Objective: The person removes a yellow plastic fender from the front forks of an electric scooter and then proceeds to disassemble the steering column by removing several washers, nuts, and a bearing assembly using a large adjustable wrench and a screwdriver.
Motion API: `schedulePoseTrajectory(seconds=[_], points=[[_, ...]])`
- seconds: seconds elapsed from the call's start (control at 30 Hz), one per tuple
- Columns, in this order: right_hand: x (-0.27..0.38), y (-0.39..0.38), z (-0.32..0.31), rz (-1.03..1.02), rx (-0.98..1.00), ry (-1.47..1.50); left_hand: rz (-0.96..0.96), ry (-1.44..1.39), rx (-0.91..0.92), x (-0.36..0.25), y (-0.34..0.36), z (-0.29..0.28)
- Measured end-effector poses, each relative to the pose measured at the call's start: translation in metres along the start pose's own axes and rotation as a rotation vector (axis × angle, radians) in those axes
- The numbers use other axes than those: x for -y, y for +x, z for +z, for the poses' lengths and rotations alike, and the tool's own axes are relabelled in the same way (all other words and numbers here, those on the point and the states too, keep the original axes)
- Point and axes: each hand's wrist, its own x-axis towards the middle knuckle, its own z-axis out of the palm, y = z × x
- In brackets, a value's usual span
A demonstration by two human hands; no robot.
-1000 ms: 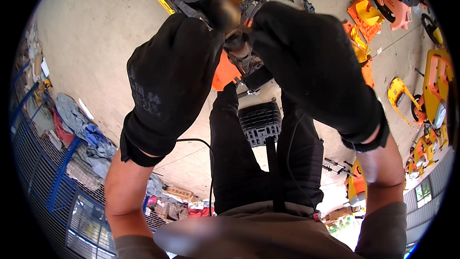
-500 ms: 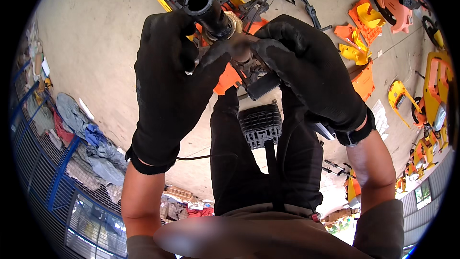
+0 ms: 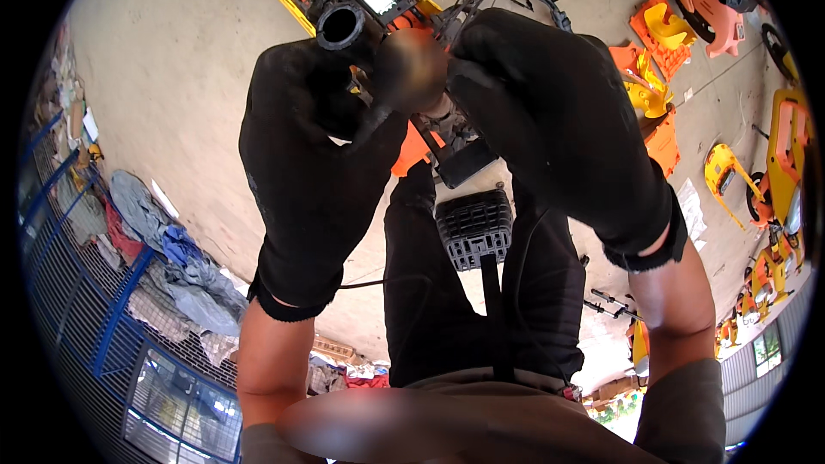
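Observation:
Both my hands wear black gloves and are raised close together in front of me. Closed around a black hollow tube (image 3: pixel 342 27), my left hand (image 3: pixel 309 163) keeps its open end facing up toward me. My right hand (image 3: pixel 559 120) has its fingers bent together just right of the tube. Between the two hands sits a blurred, brownish round part (image 3: pixel 411 69), which the left thumb and right fingertips seem to touch. What the right fingers pinch is hidden. Beneath the hands, orange and dark metal parts (image 3: pixel 417 146) show in part.
A yellow-orange scooter body (image 3: pixel 288 4) with exposed wiring lies beyond my hands. A black ribbed plastic box (image 3: pixel 475 228) sits between my legs. Orange and yellow panels (image 3: pixel 662 30) lie on the right, with more scooters (image 3: pixel 786 150) beyond. Cloths (image 3: pixel 185 266) are heaped along the left.
The tube's mouth has shifted slightly left and down. My right hand has moved nearer and left, covering more of the middle. The pale metal ring around the tube no longer shows clearly.

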Motion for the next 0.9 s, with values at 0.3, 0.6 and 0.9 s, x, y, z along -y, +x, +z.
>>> schedulePoseTrajectory(seconds=[0.3, 0.6, 0.9], points=[[-0.031, 0.045, -0.023, -0.050, 0.310, 0.071, 0.073, -0.055, -0.079, 0.007, -0.001, 0.008], [-0.050, 0.049, -0.018, 0.093, 0.455, 0.426, 0.119, 0.079, -0.014, 0.009, 0.001, 0.004], [-0.009, 0.023, -0.029, 0.138, 0.219, 0.043, 0.240, 0.130, -0.036, 0.016, 0.004, 0.000]])
